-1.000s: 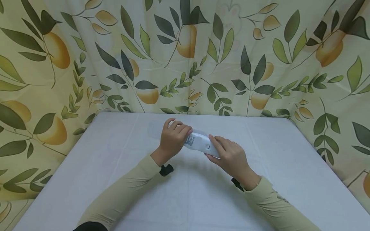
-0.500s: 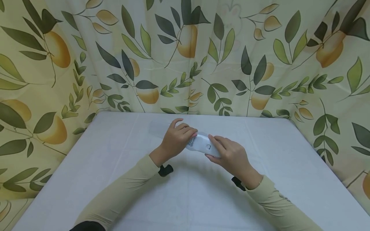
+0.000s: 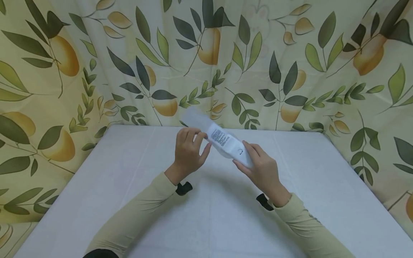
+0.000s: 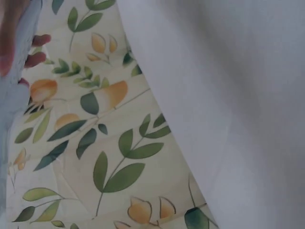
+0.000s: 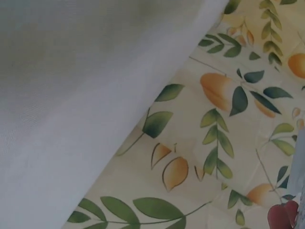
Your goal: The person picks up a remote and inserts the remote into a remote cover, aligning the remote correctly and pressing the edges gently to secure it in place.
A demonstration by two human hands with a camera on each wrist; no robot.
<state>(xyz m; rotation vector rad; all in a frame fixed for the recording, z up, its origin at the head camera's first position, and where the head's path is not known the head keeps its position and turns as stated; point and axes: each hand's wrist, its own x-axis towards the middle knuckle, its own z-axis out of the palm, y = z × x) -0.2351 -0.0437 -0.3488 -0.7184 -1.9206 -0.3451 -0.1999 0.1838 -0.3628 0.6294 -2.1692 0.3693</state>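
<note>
A slim white packet (image 3: 226,141) with printed lines lies slanted in the air above the table. A clear, film-like end (image 3: 195,116) sticks out at its upper left. My right hand (image 3: 262,170) grips the lower right end, thumb below and fingers above. At the packet's left edge is my left hand (image 3: 190,150), its fingers bent and its thumb apart from the index finger; whether it pinches the edge cannot be made out. The left wrist view shows fingertips (image 4: 38,57) beside the packet. In the right wrist view one fingertip (image 5: 281,215) shows at the corner.
A white-covered table (image 3: 213,218) spreads beneath both hands. Curtains (image 3: 206,82) printed with fruit and leaves hang behind it and along its sides. Black wrist straps (image 3: 184,188) show below the sleeves.
The packet has turned so its left end rises higher, and its printed side is more exposed. My left hand has drawn back leftward from over the packet to its edge. My right hand keeps its grip.
</note>
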